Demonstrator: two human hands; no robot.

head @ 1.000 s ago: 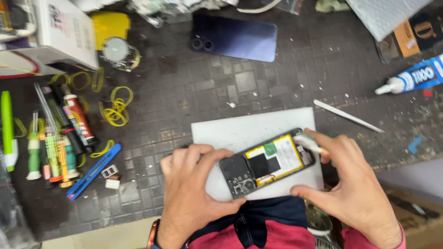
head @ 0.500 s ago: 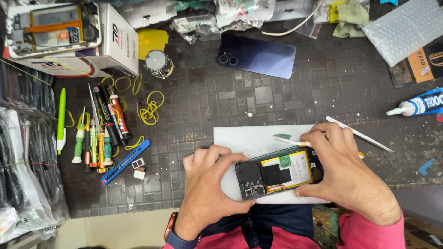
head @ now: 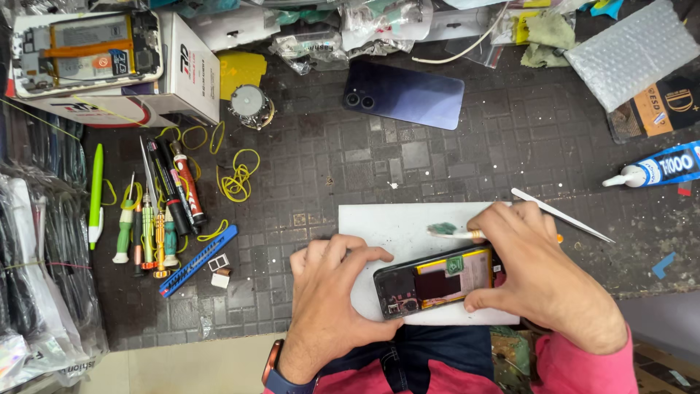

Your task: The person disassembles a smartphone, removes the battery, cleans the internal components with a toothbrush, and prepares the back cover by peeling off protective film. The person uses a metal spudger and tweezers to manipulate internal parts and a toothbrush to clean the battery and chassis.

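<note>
The opened phone lies back-side up on the near edge of the white mat, held steady from both ends. The left hand is curled against its camera end, fingers bent, bracing rather than lifting. The right hand grips the other end while pinching a small brush over the exposed battery. Open mat lies beyond the phone. Tweezers rest just right of the mat. Farther off, screwdrivers crowd the left surface; a blue back cover lies well apart.
</note>
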